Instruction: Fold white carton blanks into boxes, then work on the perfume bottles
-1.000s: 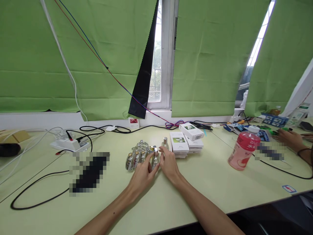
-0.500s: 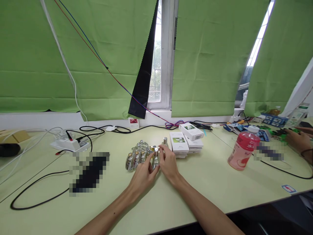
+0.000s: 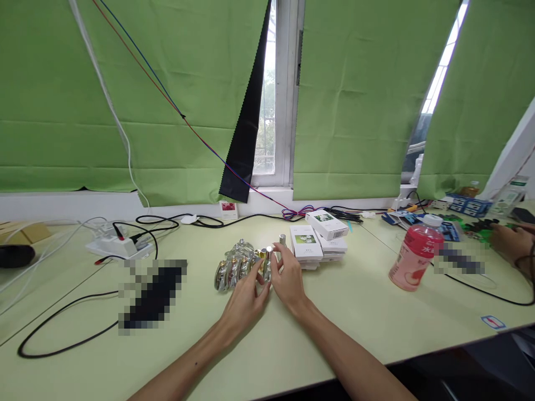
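A small clear glass bottle with a shiny silver cap, like a perfume bottle [image 3: 267, 272], is between my two hands. The fingers of my left hand [image 3: 246, 293] are closed around its left side. From the right, my right hand [image 3: 288, 279] pinches it near the cap, partly hiding it. Just behind my right fingers stands another silver-capped bottle [image 3: 283, 240]. To the left, close to my left fingertips, several rounded clear bottles with gold-coloured necks [image 3: 229, 274] stand in a cluster. White cartons with a green picture [image 3: 306, 245] are stacked beside my right hand.
A pink drink bottle [image 3: 416, 253] stands to the right. A white power strip [image 3: 119, 245] and black cables lie at left, near a blurred-out dark object [image 3: 154, 295]. Another person's hand [image 3: 507, 242] is at the far right, among green and black pieces.
The bottle in my hands has shifted slightly right and up, its cap leaning towards my right fingers. The other person's hand at far right has moved a little.
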Tool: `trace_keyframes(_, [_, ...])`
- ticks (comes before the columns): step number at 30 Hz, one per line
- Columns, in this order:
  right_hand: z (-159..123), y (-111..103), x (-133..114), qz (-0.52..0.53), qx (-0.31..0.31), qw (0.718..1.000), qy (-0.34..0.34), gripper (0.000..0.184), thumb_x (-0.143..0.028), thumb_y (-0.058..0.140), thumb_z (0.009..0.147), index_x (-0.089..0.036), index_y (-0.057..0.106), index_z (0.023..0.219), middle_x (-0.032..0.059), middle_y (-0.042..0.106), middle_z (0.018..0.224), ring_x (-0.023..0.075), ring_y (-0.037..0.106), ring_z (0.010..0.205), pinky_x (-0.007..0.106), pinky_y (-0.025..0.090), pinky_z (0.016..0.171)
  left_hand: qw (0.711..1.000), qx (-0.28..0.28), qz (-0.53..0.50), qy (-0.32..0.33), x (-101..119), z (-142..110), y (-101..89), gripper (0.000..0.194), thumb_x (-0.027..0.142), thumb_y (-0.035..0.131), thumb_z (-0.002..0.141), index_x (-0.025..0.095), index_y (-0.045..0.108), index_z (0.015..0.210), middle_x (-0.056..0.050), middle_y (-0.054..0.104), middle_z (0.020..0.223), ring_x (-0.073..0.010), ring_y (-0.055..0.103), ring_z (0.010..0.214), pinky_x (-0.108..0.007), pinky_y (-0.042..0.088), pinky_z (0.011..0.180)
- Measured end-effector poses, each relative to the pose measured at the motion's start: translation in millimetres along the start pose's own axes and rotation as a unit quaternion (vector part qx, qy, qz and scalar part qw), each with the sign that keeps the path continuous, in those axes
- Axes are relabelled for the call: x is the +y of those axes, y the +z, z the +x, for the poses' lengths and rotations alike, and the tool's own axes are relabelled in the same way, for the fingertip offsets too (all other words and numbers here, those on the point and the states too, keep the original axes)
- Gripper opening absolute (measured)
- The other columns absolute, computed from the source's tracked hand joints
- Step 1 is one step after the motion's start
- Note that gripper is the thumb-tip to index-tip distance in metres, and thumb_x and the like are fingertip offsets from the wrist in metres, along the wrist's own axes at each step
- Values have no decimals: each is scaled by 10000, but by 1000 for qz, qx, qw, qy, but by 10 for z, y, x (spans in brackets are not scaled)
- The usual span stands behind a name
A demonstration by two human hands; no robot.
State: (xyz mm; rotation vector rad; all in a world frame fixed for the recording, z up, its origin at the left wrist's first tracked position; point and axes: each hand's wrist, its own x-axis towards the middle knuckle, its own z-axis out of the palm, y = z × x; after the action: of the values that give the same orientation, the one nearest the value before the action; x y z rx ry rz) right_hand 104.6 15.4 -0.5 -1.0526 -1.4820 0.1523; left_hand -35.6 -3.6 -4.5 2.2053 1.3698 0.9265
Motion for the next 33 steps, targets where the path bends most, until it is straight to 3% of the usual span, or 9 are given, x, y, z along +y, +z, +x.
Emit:
trace_keyframes(12, [-17, 19, 64, -42, 19, 999, -17, 382, -114, 439, 892, -144, 580, 1246, 138, 667, 1143, 233, 667, 972, 361, 533, 851, 1000, 3, 6, 29, -25, -11, 6, 624, 332, 499, 923, 242, 302, 1508, -97, 645, 1306, -115, 581, 542, -323, 533, 697])
trace_keyframes(19, [-13, -9, -2, -34, 37, 999, -18, 353, -108, 456, 867, -172, 553, 1200, 119, 618, 1126, 189, 642, 797, 344, 537, 781, 999, -11, 17, 43, -25, -10, -3, 648, 354, 487, 930, 238, 271, 1529, -122, 584, 1412, -144, 632, 601, -329, 540, 713])
trace_keyframes(26, [-19, -13, -29, -40, 37, 998, -14, 150, -190, 506, 883, -188, 541, 1029, 47, 571, 918, 155, 576, 665, 293, 509, 654, 998, -21, -3, 53, 47, -29, -34, 694, 328, 510, 915, 263, 227, 1546, -125, 582, 1407, -127, 620, 555, -331, 538, 719])
trace_keyframes(30, [-29, -1, -1, -34, -16, 999, -1, 129, -203, 499, 902, -195, 559, 1015, 7, 618, 772, 164, 592, 640, 281, 491, 646, 998, -24, -1, 50, 58, -26, -38, 726, 309, 532, 893, 208, 235, 1549, -133, 685, 1227, -162, 645, 609, -346, 533, 759])
trace_keyframes(33, [-31, -4, 1, -37, -37, 999, -2, 122, -199, 483, 914, -195, 580, 989, 22, 665, 799, 167, 618, 667, 277, 486, 656, 998, -16, -6, 56, 60, -20, -37, 744, 283, 565, 857, 184, 275, 1536, -116, 722, 1095, -211, 678, 730, -355, 529, 795])
